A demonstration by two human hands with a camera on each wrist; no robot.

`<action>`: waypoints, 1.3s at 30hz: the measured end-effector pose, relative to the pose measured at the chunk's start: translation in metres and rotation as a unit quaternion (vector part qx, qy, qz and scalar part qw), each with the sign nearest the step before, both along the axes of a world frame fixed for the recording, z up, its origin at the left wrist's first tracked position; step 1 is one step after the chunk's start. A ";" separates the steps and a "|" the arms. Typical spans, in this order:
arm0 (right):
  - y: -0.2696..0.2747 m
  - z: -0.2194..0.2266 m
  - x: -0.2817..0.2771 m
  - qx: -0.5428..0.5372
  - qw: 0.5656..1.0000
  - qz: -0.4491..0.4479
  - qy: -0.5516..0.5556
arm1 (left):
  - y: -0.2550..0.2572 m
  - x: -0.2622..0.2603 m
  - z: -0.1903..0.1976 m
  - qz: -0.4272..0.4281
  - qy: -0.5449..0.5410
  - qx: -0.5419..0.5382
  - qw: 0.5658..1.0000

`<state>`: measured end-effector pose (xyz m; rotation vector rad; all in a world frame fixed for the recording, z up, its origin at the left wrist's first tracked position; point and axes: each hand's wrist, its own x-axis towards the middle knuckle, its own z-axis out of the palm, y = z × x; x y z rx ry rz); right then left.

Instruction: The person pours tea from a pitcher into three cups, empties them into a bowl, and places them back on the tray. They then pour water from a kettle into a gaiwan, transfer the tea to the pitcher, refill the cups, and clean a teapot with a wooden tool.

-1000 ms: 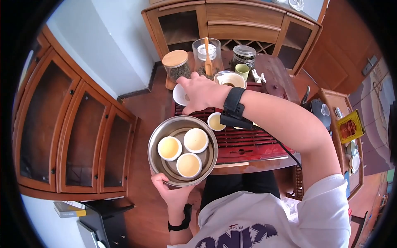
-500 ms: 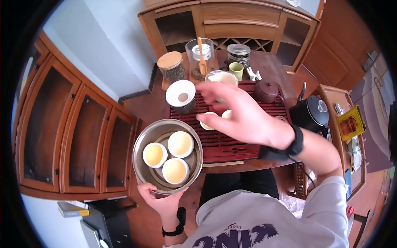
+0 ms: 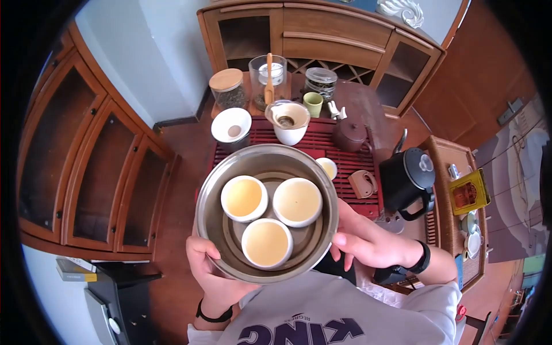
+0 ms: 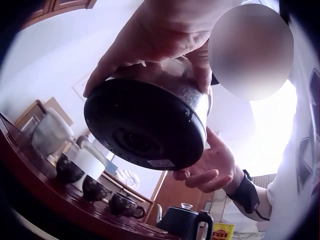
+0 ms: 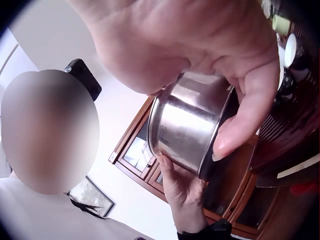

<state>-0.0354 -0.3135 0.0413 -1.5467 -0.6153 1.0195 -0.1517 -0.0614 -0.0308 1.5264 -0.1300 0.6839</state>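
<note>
A round stainless steel bowl (image 3: 210, 190) is held in front of the body by both hands. Inside it stand three white cups of pale yellow tea: a left one (image 3: 245, 198), a right one (image 3: 296, 202) and a front one (image 3: 267, 243). My left hand (image 3: 215, 276) grips the bowl's lower left side, thumb near the rim; the left wrist view shows its fingers spread around the wall above the black base (image 4: 145, 122). At the right side, my right hand (image 3: 368, 238) holds the bowl, with a finger over the base's edge in the right wrist view.
Behind the bowl, a red slatted tea tray (image 3: 322, 144) carries a white strainer (image 3: 232, 122), a lidded bowl (image 3: 289, 132), a small cup (image 3: 328, 167) and a brown teapot (image 3: 351, 135). A black kettle (image 3: 407, 175) stands at right. Glass tea jars (image 3: 229, 92) line the back.
My right hand has left the strainer area and come back to the bowl's right side. The bowl has shifted right and sits larger in view, with the cups still inside.
</note>
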 end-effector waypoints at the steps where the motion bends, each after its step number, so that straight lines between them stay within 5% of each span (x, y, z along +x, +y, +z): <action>1: -0.010 0.000 -0.003 -0.002 1.000 -0.007 0.002 | -0.005 0.002 -0.004 -0.027 0.000 0.001 1.000; 6: -0.049 -0.010 -0.029 0.010 0.996 -0.083 0.031 | -0.034 0.024 -0.010 -0.143 -0.051 -0.007 0.988; 13: -0.086 -0.050 -0.071 -0.017 0.984 -0.174 0.033 | -0.066 0.035 -0.018 -0.165 -0.054 0.109 0.979; 18: -0.092 -0.069 -0.097 0.031 0.955 -0.293 0.025 | -0.077 0.044 -0.024 -0.214 -0.046 0.098 0.971; 21: -0.087 -0.064 -0.098 -0.008 0.942 -0.327 -0.080 | -0.083 0.051 -0.033 -0.231 -0.052 0.096 0.967; 22: -0.086 -0.069 -0.104 -0.008 0.925 -0.379 0.011 | -0.089 0.053 -0.036 -0.224 -0.071 0.108 0.966; 25: -0.077 -0.071 -0.105 0.029 0.902 -0.430 0.020 | -0.091 0.058 -0.038 -0.233 -0.066 0.111 0.964; 35: -0.096 -0.056 -0.082 0.071 0.874 -0.466 0.115 | -0.083 0.079 -0.031 -0.274 -0.088 0.139 0.947; 37: -0.103 -0.039 -0.069 0.087 0.895 -0.418 0.130 | -0.077 0.084 -0.034 -0.249 -0.119 0.114 0.954; 39: -0.102 -0.015 -0.058 0.108 0.863 -0.447 0.207 | -0.063 0.086 -0.040 -0.202 -0.107 0.104 0.968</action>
